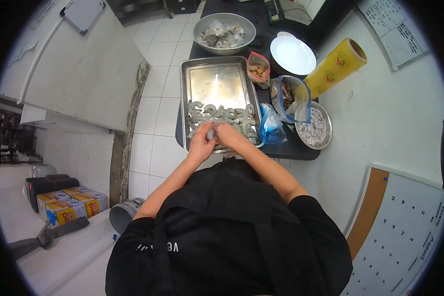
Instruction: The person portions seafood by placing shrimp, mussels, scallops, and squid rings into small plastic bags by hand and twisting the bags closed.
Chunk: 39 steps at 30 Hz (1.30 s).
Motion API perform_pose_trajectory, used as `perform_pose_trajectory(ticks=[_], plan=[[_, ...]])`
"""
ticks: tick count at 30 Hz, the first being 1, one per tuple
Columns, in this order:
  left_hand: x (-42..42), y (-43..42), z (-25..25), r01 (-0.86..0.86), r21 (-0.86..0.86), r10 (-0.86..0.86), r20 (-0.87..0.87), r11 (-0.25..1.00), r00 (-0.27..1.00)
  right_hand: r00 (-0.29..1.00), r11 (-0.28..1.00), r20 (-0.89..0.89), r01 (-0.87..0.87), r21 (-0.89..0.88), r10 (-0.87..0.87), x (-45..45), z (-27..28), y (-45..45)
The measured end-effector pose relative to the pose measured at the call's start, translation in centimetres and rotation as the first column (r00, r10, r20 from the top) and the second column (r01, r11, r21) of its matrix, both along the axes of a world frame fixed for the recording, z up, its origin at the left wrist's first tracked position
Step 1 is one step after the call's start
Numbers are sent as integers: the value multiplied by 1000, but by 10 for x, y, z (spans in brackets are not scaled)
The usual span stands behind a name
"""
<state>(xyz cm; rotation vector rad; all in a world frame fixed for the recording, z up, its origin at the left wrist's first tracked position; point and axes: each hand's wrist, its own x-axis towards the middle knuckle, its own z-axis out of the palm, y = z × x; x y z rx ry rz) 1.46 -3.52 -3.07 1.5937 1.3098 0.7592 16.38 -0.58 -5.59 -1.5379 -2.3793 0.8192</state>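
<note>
Grey shrimp [227, 114] lie in rows across the near half of a metal tray [186, 89]. Over the tray's near edge, my left hand [202, 141] and my right hand [227, 135] meet with fingers bent together. A small greyish piece, which looks like a shrimp, shows between them, held in my left hand's fingers. My right hand's fingertips are pressed close to it, and what they pinch is too small to make out.
Beyond the tray stands a metal bowl [250, 30] of greyish pieces. To the right are a red-edged bag [258, 70], a blue-edged bag [293, 101], a blue plastic packet [271, 126], a round bowl of shrimp [325, 143], white plates [293, 55] and a yellow roll [336, 68].
</note>
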Motion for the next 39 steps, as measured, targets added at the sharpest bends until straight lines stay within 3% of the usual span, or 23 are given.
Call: perform_pose_trajectory(ticks=[2,4,6,7,9,10,11,12,13,14,15,17,21,23,29,33,35,39], plan=[[-2,4,-13,-4,71,3,25,997,1000,1000,999,-12,-11,37,12,10,4,-6],[-6,9,-12,-13,143,5,54,990,999,916,988,-402,77,130,-19,27,22,-10],[-9,10,-2,-30,84,29,13,996,999,823,932,-496,355,70,-276,64,51,-6],[-11,10,-7,-43,90,42,16,995,999,752,869,-461,486,-96,-471,94,67,2],[-16,10,-13,-52,85,49,33,995,998,469,744,-660,634,-211,-587,166,54,32],[-16,10,-16,-69,79,66,43,994,997,522,651,-527,755,-79,-670,201,46,46],[-17,8,-19,-93,8,92,85,996,992,662,650,-363,739,175,-655,229,35,55],[-17,7,-20,-85,12,84,91,996,992,659,644,-362,744,181,-659,250,17,66],[-17,6,-21,-88,12,87,92,996,992,787,761,-31,605,236,-616,269,-4,79],[-18,5,-23,-94,11,93,91,996,992,812,866,305,447,223,-498,283,-26,89],[-18,5,-29,-107,28,102,139,994,985,811,865,304,450,222,-500,289,-50,99],[-16,4,-13,-102,-17,103,93,995,990,727,864,498,493,101,-473,290,-88,119],[-10,3,-6,-96,-27,96,10,995,995,712,849,499,518,103,-494,289,-107,124],[-8,0,-7,-90,-33,90,0,995,996,761,923,530,362,132,-374,285,-87,121],[-2,1,-29,-60,-66,62,20,996,998,845,964,478,265,20,-242,295,-70,120],[13,5,-20,-13,-20,12,-29,1000,1000,808,960,530,279,39,-256,295,-85,125],[17,6,-20,5,0,-5,-43,1000,999,813,921,465,389,16,-351,297,-94,133],[22,6,-21,51,26,-50,-41,998,998,862,959,445,283,-29,-241,301,-74,121]])
